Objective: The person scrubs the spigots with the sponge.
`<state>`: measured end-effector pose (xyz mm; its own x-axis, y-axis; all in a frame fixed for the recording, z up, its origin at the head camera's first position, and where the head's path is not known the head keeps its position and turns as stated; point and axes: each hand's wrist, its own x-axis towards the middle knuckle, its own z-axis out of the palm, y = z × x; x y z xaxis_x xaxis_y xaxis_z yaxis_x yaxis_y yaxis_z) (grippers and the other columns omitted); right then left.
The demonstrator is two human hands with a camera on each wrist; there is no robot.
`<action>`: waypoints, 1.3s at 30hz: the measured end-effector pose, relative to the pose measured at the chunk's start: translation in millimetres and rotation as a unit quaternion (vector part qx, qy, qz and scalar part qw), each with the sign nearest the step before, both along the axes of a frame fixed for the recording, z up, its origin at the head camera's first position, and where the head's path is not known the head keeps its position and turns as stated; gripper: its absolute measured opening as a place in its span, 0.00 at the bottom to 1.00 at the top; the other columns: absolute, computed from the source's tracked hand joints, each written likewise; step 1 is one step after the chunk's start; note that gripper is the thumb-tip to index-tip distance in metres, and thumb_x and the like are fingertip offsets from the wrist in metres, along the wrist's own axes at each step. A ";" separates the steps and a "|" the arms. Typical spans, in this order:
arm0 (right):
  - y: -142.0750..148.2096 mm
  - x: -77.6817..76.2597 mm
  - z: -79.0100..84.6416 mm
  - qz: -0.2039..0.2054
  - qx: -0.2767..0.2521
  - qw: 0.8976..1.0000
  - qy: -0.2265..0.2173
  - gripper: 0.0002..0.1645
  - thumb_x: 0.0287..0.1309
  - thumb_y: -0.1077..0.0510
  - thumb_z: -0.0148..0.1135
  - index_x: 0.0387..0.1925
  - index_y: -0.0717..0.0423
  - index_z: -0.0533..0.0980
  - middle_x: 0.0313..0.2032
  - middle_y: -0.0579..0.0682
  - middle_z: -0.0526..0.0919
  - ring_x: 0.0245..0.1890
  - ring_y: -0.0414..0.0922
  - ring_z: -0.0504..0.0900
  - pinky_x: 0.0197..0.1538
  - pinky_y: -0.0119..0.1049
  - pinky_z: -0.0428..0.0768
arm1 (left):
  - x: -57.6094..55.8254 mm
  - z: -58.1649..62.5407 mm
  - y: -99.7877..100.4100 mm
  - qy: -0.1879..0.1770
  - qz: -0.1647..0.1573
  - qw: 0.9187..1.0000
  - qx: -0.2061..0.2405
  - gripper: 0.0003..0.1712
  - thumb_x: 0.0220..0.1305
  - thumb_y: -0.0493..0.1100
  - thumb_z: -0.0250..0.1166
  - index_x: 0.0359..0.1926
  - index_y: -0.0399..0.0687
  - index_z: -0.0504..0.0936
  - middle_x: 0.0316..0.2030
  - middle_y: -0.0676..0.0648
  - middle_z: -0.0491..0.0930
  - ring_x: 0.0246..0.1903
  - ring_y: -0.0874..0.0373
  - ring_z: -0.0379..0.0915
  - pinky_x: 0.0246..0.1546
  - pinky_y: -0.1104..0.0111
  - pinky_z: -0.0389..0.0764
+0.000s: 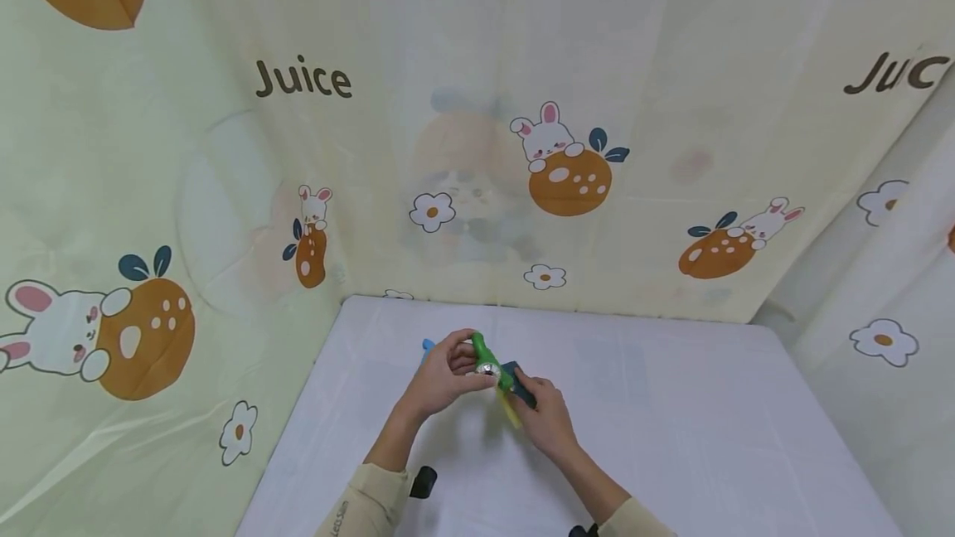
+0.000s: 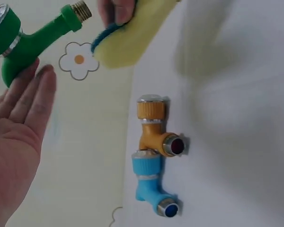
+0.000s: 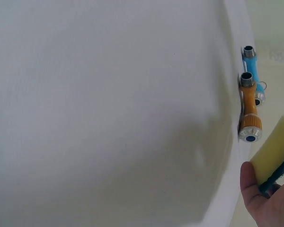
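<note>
The green plastic tap (image 2: pixel 40 41) is held between fingers and thumb of the left hand (image 1: pixel 442 378); just right, the yellow-and-blue sponge (image 2: pixel 125 42) is gripped by the right hand (image 1: pixel 549 418).

The light in here is soft and even, seemingly from overhead, leaving the table (image 1: pixel 671 421) bright and the curtain (image 1: pixel 418 40) mildly lit, with a pale streak of sheen low on its left. A faint, soft-edged shadow spreads beneath the green tap (image 1: pixel 483 350), whose silver part glints. Seen from either wrist, everything is dimmer and greyer: broad, hazy shadows lie over the table, fine detail goes soft, and small highlights sit on the metal of the orange tap (image 2: pixel 151 134). In the right wrist view, the table's edge bows with the lens's bend
</note>
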<state>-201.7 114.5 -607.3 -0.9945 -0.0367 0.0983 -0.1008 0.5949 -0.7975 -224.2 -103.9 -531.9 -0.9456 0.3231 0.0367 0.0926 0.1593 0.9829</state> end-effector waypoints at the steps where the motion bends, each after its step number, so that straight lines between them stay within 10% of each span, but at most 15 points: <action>1: 0.7 0.2 -1.3 -0.004 -0.006 1.000 -0.010 0.31 0.71 0.51 0.64 0.72 0.52 0.73 0.62 0.63 0.80 0.61 0.59 0.79 0.62 0.58 0.78 | -0.3 0.5 -0.4 -0.002 0.008 1.000 0.001 0.53 0.57 0.50 0.80 0.77 0.44 0.62 0.59 0.41 0.80 0.58 0.51 0.81 0.60 0.60 0.84; 8: 1.4 1.4 5.2 -0.028 -0.124 0.992 0.021 0.31 0.77 0.47 0.57 0.75 0.47 0.68 0.65 0.56 0.78 0.58 0.51 0.78 0.52 0.40 0.82 | -0.5 -5.1 -3.4 -0.011 0.082 0.996 -0.045 0.53 0.59 0.54 0.78 0.78 0.47 0.62 0.54 0.45 0.80 0.50 0.56 0.81 0.40 0.68 0.82; 18: -15.3 11.6 24.6 0.069 -0.136 0.961 0.232 0.32 0.72 0.62 0.61 0.74 0.50 0.69 0.66 0.53 0.76 0.57 0.43 0.77 0.52 0.28 0.82 | -2.0 -18.5 -1.6 0.043 0.055 0.995 -0.074 0.20 0.63 0.57 0.75 0.50 0.56 0.80 0.48 0.49 0.85 0.45 0.55 0.82 0.47 0.60 0.85; 30: -16.4 11.4 24.9 0.056 -0.108 0.971 0.208 0.29 0.75 0.57 0.59 0.74 0.48 0.71 0.65 0.52 0.78 0.54 0.45 0.77 0.50 0.34 0.84 | 1.0 -19.0 -6.1 0.034 -0.033 0.992 -0.113 0.34 0.60 0.56 0.78 0.65 0.53 0.82 0.49 0.53 0.86 0.48 0.57 0.84 0.49 0.62 0.87; 39: -14.4 9.6 27.6 0.044 -0.120 0.977 0.174 0.29 0.76 0.54 0.58 0.75 0.48 0.70 0.66 0.52 0.77 0.55 0.45 0.77 0.51 0.35 0.84 | 0.4 -20.8 -3.5 0.056 -0.023 0.988 -0.139 0.30 0.62 0.55 0.76 0.64 0.52 0.84 0.43 0.53 0.88 0.39 0.61 0.84 0.41 0.68 0.87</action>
<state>-192.2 100.1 -579.6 -0.8937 -0.0551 0.4453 -0.4322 0.3724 -0.8213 -223.8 -107.4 -552.7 -0.9246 0.3784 0.0440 0.2117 0.4144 0.8852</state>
